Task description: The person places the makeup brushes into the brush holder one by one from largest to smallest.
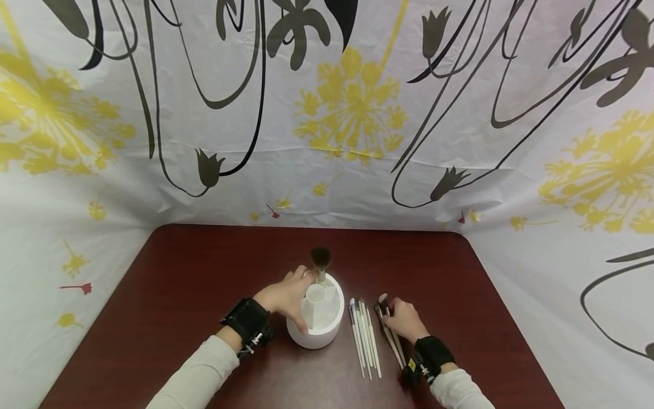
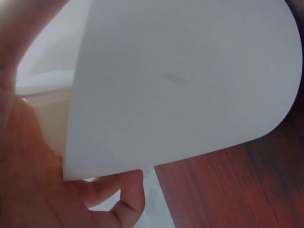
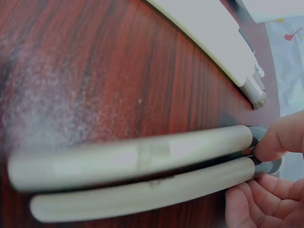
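Left hand point(image 1: 288, 295): fingers curled about white holder point(image 1: 315, 340) on tabletop point(image 1: 214, 261), fan brush point(image 1: 321, 258) upright inside | Right hand point(image 1: 407, 321): fingers pinching pale brush point(image 3: 142, 194) near its head, second brush point(image 3: 128, 164) alongside | White-handled brushes point(image 1: 365, 341): between hands

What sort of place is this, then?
Probably an indoor spot set up for tabletop work, perhaps for filming: a dark red table with a flower-print cloth behind it, and brushes beside a white holder.
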